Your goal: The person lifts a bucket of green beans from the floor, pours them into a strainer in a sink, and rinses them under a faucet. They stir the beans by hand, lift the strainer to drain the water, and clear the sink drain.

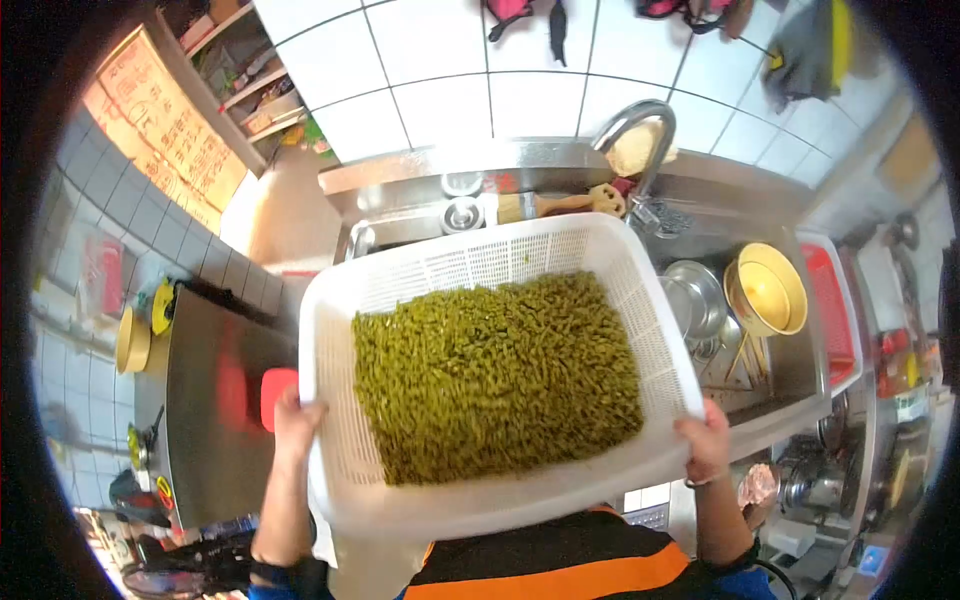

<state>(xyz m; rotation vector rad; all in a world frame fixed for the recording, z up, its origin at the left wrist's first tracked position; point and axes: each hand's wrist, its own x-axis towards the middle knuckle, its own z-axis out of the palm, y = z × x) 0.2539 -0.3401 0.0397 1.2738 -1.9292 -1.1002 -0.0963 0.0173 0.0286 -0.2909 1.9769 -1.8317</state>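
Note:
A large white plastic basket [340, 500] with slotted walls is held up in front of my body, over the near edge of the sink. Chopped green pieces, perhaps cut beans or pickled vegetables [500, 380], cover most of its bottom in a thick layer. My left hand [296, 420] grips the basket's left rim, its thumb over the edge. On the opposite side my right hand [706, 440] is closed around the right rim. The fingers under the rims are hidden. The green pieces look slightly smeared by motion.
Behind the basket runs a steel sink [790, 400] with a curved faucet [650, 130]. Yellow bowls [768, 290] and metal bowls [695, 300] stand in its right part. A wooden-handled brush [550, 205] lies on the back ledge. A steel counter [210, 430] is at left, a red basket [828, 310] at right.

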